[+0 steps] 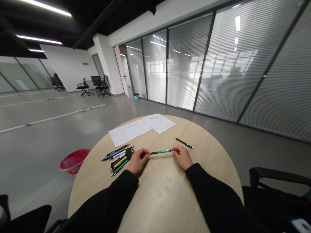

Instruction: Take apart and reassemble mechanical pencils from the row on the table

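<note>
The round table point(167, 191) has smooth, pale wood grain with a soft sheen. The sheets point(131, 132) at its far side are matt white paper. The left pens point(120, 161) look like glossy plastic; the sleeves point(213, 194) are matt black cloth.

A pen pile point(120, 159) is crowding ten o'clock, a lone black pen point(184, 142) is blocking one, bare tabletop point(211, 155) is opening at three!

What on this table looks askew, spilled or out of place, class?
Only small things: a black pen lies alone beyond the right hand, apart from the pen group; the left sheet and right sheet sit at differing angles. No spill or damage shows.
</note>
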A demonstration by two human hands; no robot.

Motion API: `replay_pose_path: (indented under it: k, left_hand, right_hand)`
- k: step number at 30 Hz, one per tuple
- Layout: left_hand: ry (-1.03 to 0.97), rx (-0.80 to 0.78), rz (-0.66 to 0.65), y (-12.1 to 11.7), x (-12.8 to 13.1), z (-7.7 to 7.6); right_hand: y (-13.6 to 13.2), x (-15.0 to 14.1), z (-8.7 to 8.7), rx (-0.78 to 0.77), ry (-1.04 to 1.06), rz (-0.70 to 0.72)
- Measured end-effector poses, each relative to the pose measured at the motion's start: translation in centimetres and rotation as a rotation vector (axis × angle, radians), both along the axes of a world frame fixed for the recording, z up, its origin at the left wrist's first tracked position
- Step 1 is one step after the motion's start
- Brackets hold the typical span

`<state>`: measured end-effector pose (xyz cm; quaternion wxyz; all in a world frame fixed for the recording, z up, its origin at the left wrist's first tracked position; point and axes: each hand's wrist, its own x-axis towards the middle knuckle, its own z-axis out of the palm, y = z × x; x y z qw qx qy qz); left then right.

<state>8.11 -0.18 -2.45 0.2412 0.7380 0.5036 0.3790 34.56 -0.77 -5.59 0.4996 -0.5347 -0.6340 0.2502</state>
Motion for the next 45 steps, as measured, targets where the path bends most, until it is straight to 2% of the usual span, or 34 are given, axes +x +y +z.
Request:
replay_pose_path:
  k: [45]
  left_hand:
    - [0.033,0.015,0.017,-0.25,0.09,0.05]
  right_hand:
    - [-0.36,-0.07,0.47,0.019,-0.023,0.012]
